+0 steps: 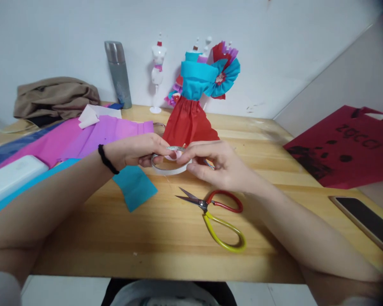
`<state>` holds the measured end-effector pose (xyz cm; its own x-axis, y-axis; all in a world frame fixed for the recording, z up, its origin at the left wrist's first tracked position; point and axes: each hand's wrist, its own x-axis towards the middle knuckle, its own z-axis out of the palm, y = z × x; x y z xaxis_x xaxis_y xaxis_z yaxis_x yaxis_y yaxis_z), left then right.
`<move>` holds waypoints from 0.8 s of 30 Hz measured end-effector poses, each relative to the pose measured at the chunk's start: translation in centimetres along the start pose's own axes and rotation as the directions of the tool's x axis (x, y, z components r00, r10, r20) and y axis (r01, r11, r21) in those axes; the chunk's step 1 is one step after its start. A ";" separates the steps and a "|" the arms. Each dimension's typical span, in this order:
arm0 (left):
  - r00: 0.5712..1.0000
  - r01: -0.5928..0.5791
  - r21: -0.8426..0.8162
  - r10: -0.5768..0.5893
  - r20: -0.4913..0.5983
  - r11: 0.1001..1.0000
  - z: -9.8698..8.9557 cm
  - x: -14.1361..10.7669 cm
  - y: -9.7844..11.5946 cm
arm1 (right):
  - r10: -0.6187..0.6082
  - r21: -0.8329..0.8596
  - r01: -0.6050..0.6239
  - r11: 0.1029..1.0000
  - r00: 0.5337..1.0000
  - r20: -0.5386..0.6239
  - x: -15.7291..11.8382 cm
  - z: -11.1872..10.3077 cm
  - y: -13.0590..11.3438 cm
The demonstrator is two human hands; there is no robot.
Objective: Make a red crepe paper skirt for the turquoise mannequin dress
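My left hand (150, 149) and right hand (215, 163) both pinch one white ring-shaped roll (170, 171) over the tabletop's (140, 238) middle. Just below it I see one pair of scissors (204, 205), blades apart, with one red and one yellow handle, and one blue square (135, 187). One phone (367, 223) lies by the tabletop's right edge; one flask (118, 74) stands at the back edge, left of the dressed mannequin (193, 97).

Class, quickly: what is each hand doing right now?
Left hand: closed on the tape roll.
Right hand: fingers also on the roll, at its other side.
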<state>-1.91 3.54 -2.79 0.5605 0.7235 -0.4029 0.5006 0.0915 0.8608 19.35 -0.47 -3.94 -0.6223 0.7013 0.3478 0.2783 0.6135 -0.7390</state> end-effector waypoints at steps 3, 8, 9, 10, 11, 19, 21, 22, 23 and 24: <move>0.999 0.000 -0.066 -0.002 -0.035 0.998 0.2 0.4 -0.3 | 0.144 0.146 -0.142 0.979 0.990 -0.002 0.3 -0.1 0.6; 0.941 0.012 0.173 0.047 -0.335 0.985 -0.1 -0.6 0.4 | 0.277 0.338 -0.268 0.902 0.961 0.022 0.8 -0.8 1.2; 0.929 0.015 0.209 0.064 -0.366 0.978 -0.3 -1.1 0.8 | 0.280 0.361 -0.272 0.892 0.960 0.031 0.8 -0.9 1.3; 0.920 0.022 0.230 0.071 -0.387 0.973 -0.5 -1.6 1.1 | 0.282 0.380 -0.274 0.883 0.959 0.036 0.9 -1.0 1.4; 0.919 0.027 0.240 0.071 -0.388 0.970 -0.7 -2.1 1.5 | 0.287 0.397 -0.279 0.875 0.957 0.038 0.9 -1.0 1.6; 0.979 -0.157 0.445 0.198 -0.046 0.882 -2.7 -3.6 1.4 | 0.346 0.554 -0.293 0.779 0.938 0.009 1.1 -0.6 2.6; 0.978 -0.184 0.448 0.208 -0.005 0.875 -2.8 -3.2 1.0 | 0.337 0.569 -0.297 0.767 0.941 0.037 1.1 -0.5 2.8; 0.979 -0.187 0.446 0.206 0.007 0.875 -2.7 -3.0 0.9 | 0.327 0.576 -0.295 0.762 0.944 0.050 1.1 -0.5 2.9; 0.980 -0.184 0.443 0.201 0.009 0.877 -2.7 -2.9 0.9 | 0.316 0.584 -0.293 0.757 0.947 0.065 1.0 -0.5 3.0; 0.981 -0.176 0.443 0.195 0.002 0.879 -2.6 -2.8 0.8 | 0.306 0.590 -0.291 0.753 0.949 0.078 1.0 -0.5 3.1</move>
<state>-4.78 3.39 -0.13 0.6485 0.7264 -0.2278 0.6338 -0.3494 0.6901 19.92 2.34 -5.61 -0.5627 0.8245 0.0590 -0.0411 0.0434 -0.9982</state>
